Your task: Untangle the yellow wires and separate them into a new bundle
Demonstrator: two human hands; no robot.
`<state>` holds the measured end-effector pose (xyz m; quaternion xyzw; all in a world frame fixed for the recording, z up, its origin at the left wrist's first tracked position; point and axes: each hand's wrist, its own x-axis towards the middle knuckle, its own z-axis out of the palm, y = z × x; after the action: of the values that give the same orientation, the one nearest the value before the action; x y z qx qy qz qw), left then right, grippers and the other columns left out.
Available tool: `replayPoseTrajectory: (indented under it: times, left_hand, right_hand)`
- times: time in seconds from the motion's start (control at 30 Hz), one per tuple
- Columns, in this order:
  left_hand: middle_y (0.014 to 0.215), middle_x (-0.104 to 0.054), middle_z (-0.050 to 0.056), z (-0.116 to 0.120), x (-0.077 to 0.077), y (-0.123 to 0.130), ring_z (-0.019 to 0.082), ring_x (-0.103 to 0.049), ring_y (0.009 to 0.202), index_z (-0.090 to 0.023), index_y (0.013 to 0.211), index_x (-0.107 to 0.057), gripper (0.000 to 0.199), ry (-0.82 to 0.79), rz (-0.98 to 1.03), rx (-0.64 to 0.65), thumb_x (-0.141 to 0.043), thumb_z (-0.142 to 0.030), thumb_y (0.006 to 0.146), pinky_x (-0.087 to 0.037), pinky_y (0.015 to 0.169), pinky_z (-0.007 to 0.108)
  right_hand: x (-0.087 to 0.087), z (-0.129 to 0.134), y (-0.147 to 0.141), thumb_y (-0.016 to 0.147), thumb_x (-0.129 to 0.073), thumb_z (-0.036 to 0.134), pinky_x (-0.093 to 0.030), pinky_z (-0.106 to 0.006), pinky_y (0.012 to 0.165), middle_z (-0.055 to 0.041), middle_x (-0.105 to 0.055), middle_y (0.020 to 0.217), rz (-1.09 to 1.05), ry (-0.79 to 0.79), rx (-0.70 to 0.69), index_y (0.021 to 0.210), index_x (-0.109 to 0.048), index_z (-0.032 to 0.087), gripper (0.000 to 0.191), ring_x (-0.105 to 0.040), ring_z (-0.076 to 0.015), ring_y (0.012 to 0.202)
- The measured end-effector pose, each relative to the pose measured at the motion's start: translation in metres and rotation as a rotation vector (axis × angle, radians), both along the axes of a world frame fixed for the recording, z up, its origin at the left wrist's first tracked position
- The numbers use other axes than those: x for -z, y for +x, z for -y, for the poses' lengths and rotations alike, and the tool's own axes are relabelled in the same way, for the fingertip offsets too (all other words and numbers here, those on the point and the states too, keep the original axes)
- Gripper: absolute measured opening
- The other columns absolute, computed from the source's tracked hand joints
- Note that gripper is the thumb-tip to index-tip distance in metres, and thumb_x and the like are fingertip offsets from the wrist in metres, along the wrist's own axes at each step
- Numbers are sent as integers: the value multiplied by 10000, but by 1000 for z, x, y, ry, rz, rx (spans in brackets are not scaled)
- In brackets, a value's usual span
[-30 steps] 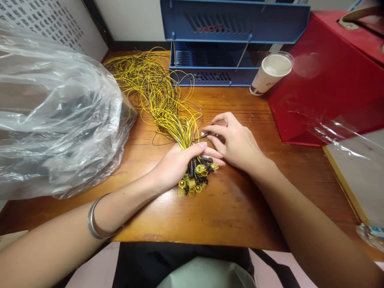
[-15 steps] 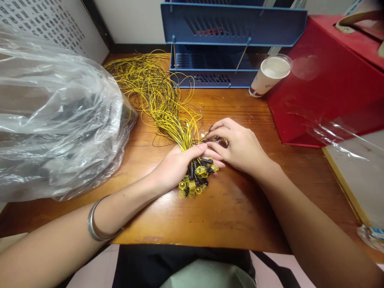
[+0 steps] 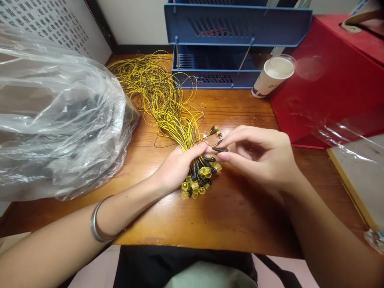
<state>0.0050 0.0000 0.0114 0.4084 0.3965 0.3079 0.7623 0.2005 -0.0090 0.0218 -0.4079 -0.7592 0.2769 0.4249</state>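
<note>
My left hand (image 3: 177, 166) is closed around a bundle of yellow and black wires (image 3: 180, 134). Below its thumb the wire ends hang out in a cluster of black sleeves with clear yellow hexagonal caps (image 3: 196, 186). My right hand (image 3: 258, 154) pinches one black-sleeved wire end (image 3: 220, 149) between thumb and forefinger, just right of the left fingertips. Beyond it, a few more capped wire ends (image 3: 215, 130) lie loose on the table. The rest of the wires trail away in a tangle toward the back left.
A large clear plastic bag (image 3: 66, 132) bulges at the left. Blue stacked trays (image 3: 237, 26) stand at the back, with a paper cup (image 3: 273, 76) beside them. At the right is a red box (image 3: 330, 80). Everything rests on a wooden table (image 3: 240, 228).
My right hand has drawn back toward me and turned, and a single wire end now shows between its thumb and forefinger. My left hand keeps its hold on the bundle.
</note>
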Motion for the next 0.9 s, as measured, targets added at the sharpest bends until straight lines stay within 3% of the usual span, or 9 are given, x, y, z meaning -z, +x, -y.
replayPoseTrajectory:
  times: [0.17,0.27,0.37,0.5,0.6,0.67,0.77,0.83,0.9]
  left_hand:
    - [1024,-782,105,-1,3,-3,268,-713,1030,-88,939,-791,322,19,62,-28,-584,-334,924,-507,1017,357]
    - [1000,-780,107,0,4,-5,275,-709,1024,-87,962,-787,335,18,112,3,-577,-346,930,-512,998,363]
    - [938,-776,97,0,3,-6,261,-712,967,-97,945,-785,351,44,145,36,-576,-379,937,-520,955,347]
    - [874,-760,65,1,1,-4,214,-696,858,-115,842,-760,307,90,48,-40,-652,-393,913,-525,817,282]
    - [845,-758,50,1,0,-2,192,-691,806,-124,822,-752,220,103,4,-72,-683,-323,885,-528,759,263]
    - [870,-771,76,1,0,-1,208,-707,791,-114,865,-760,254,22,37,-30,-668,-350,891,-556,754,293]
    - [905,-780,126,1,-1,-2,232,-726,798,-88,896,-763,338,-92,52,20,-648,-406,894,-580,750,324]
    - [914,-782,134,1,-1,-2,230,-728,808,-84,902,-766,342,-104,32,22,-621,-394,899,-580,742,313]
    - [914,-783,132,1,-1,-2,225,-725,805,-86,899,-767,339,-101,21,22,-588,-373,903,-579,729,304]
  right_hand:
    - [1,-3,1,820,-816,185,-335,-281,449,-67,-730,839,-82,-28,-116,937,-806,163,119,-553,-130,574]
    - [2,-3,1,803,-832,166,-405,-280,489,-66,-736,837,-107,-36,-103,954,-825,186,152,-633,-167,667]
    - [2,-2,-3,797,-834,138,-429,-264,489,-50,-725,839,-91,-26,-104,960,-832,205,176,-623,-146,643]
    - [-3,3,-8,819,-809,110,-572,-304,718,-59,-746,911,-47,13,-232,967,-825,222,186,-702,-182,805]
    - [-9,4,-5,864,-736,102,-582,-357,850,-81,-742,1034,-10,-16,-313,1007,-811,225,203,-713,-224,963]
    - [-10,1,3,900,-673,127,-577,-383,850,-79,-735,1064,3,-13,-186,1011,-805,238,205,-705,-245,988]
    - [-2,-9,17,899,-645,169,-561,-397,766,-83,-744,1005,170,37,137,1012,-798,221,196,-703,-265,911]
    - [8,-16,23,877,-657,185,-551,-402,741,-95,-742,999,346,54,213,1023,-792,192,199,-697,-265,860]
    - [18,-21,26,868,-671,204,-547,-408,764,-96,-733,1023,472,48,203,1044,-783,185,210,-693,-259,847]
